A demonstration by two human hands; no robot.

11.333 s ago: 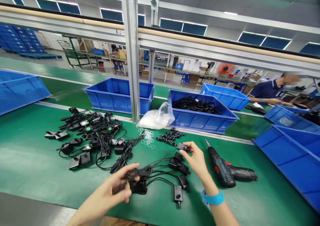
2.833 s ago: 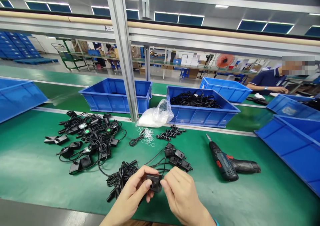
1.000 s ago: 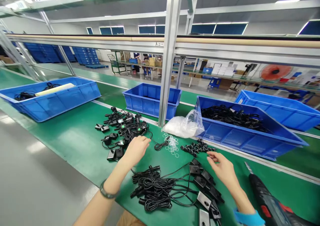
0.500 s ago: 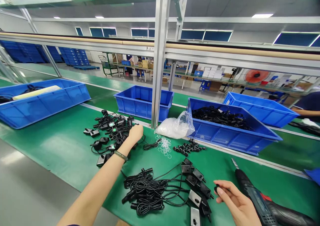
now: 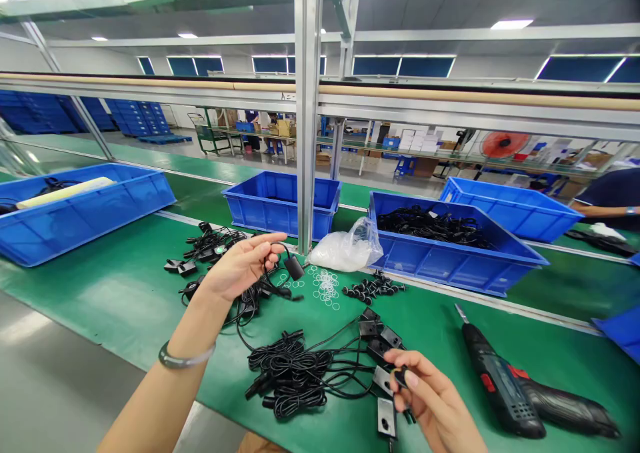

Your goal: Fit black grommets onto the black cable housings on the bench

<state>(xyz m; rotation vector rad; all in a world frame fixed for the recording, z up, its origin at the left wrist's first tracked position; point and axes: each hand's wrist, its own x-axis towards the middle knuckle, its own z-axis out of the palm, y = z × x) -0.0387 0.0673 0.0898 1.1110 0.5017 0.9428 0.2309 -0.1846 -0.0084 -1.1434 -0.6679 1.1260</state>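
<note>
My left hand is raised above the bench with a black cable pinched between thumb and fingers. A small black box hangs from that cable at the fingertips. My right hand, lower right, pinches a small round black part between thumb and fingers. Beside it lie several black boxes with metal plates, wired to a heap of coiled black cables. Under and behind my left hand is another pile of cables and boxes, partly hidden.
Clear rings and small black knob-like parts lie on the green bench. A plastic bag leans by the metal post. A power screwdriver rests at right. Blue bins line the back; a person's arm shows far right.
My left hand has lifted from the far cable pile, bringing up a cable with its black box. My right hand has moved left with the small round part, over the black boxes.
</note>
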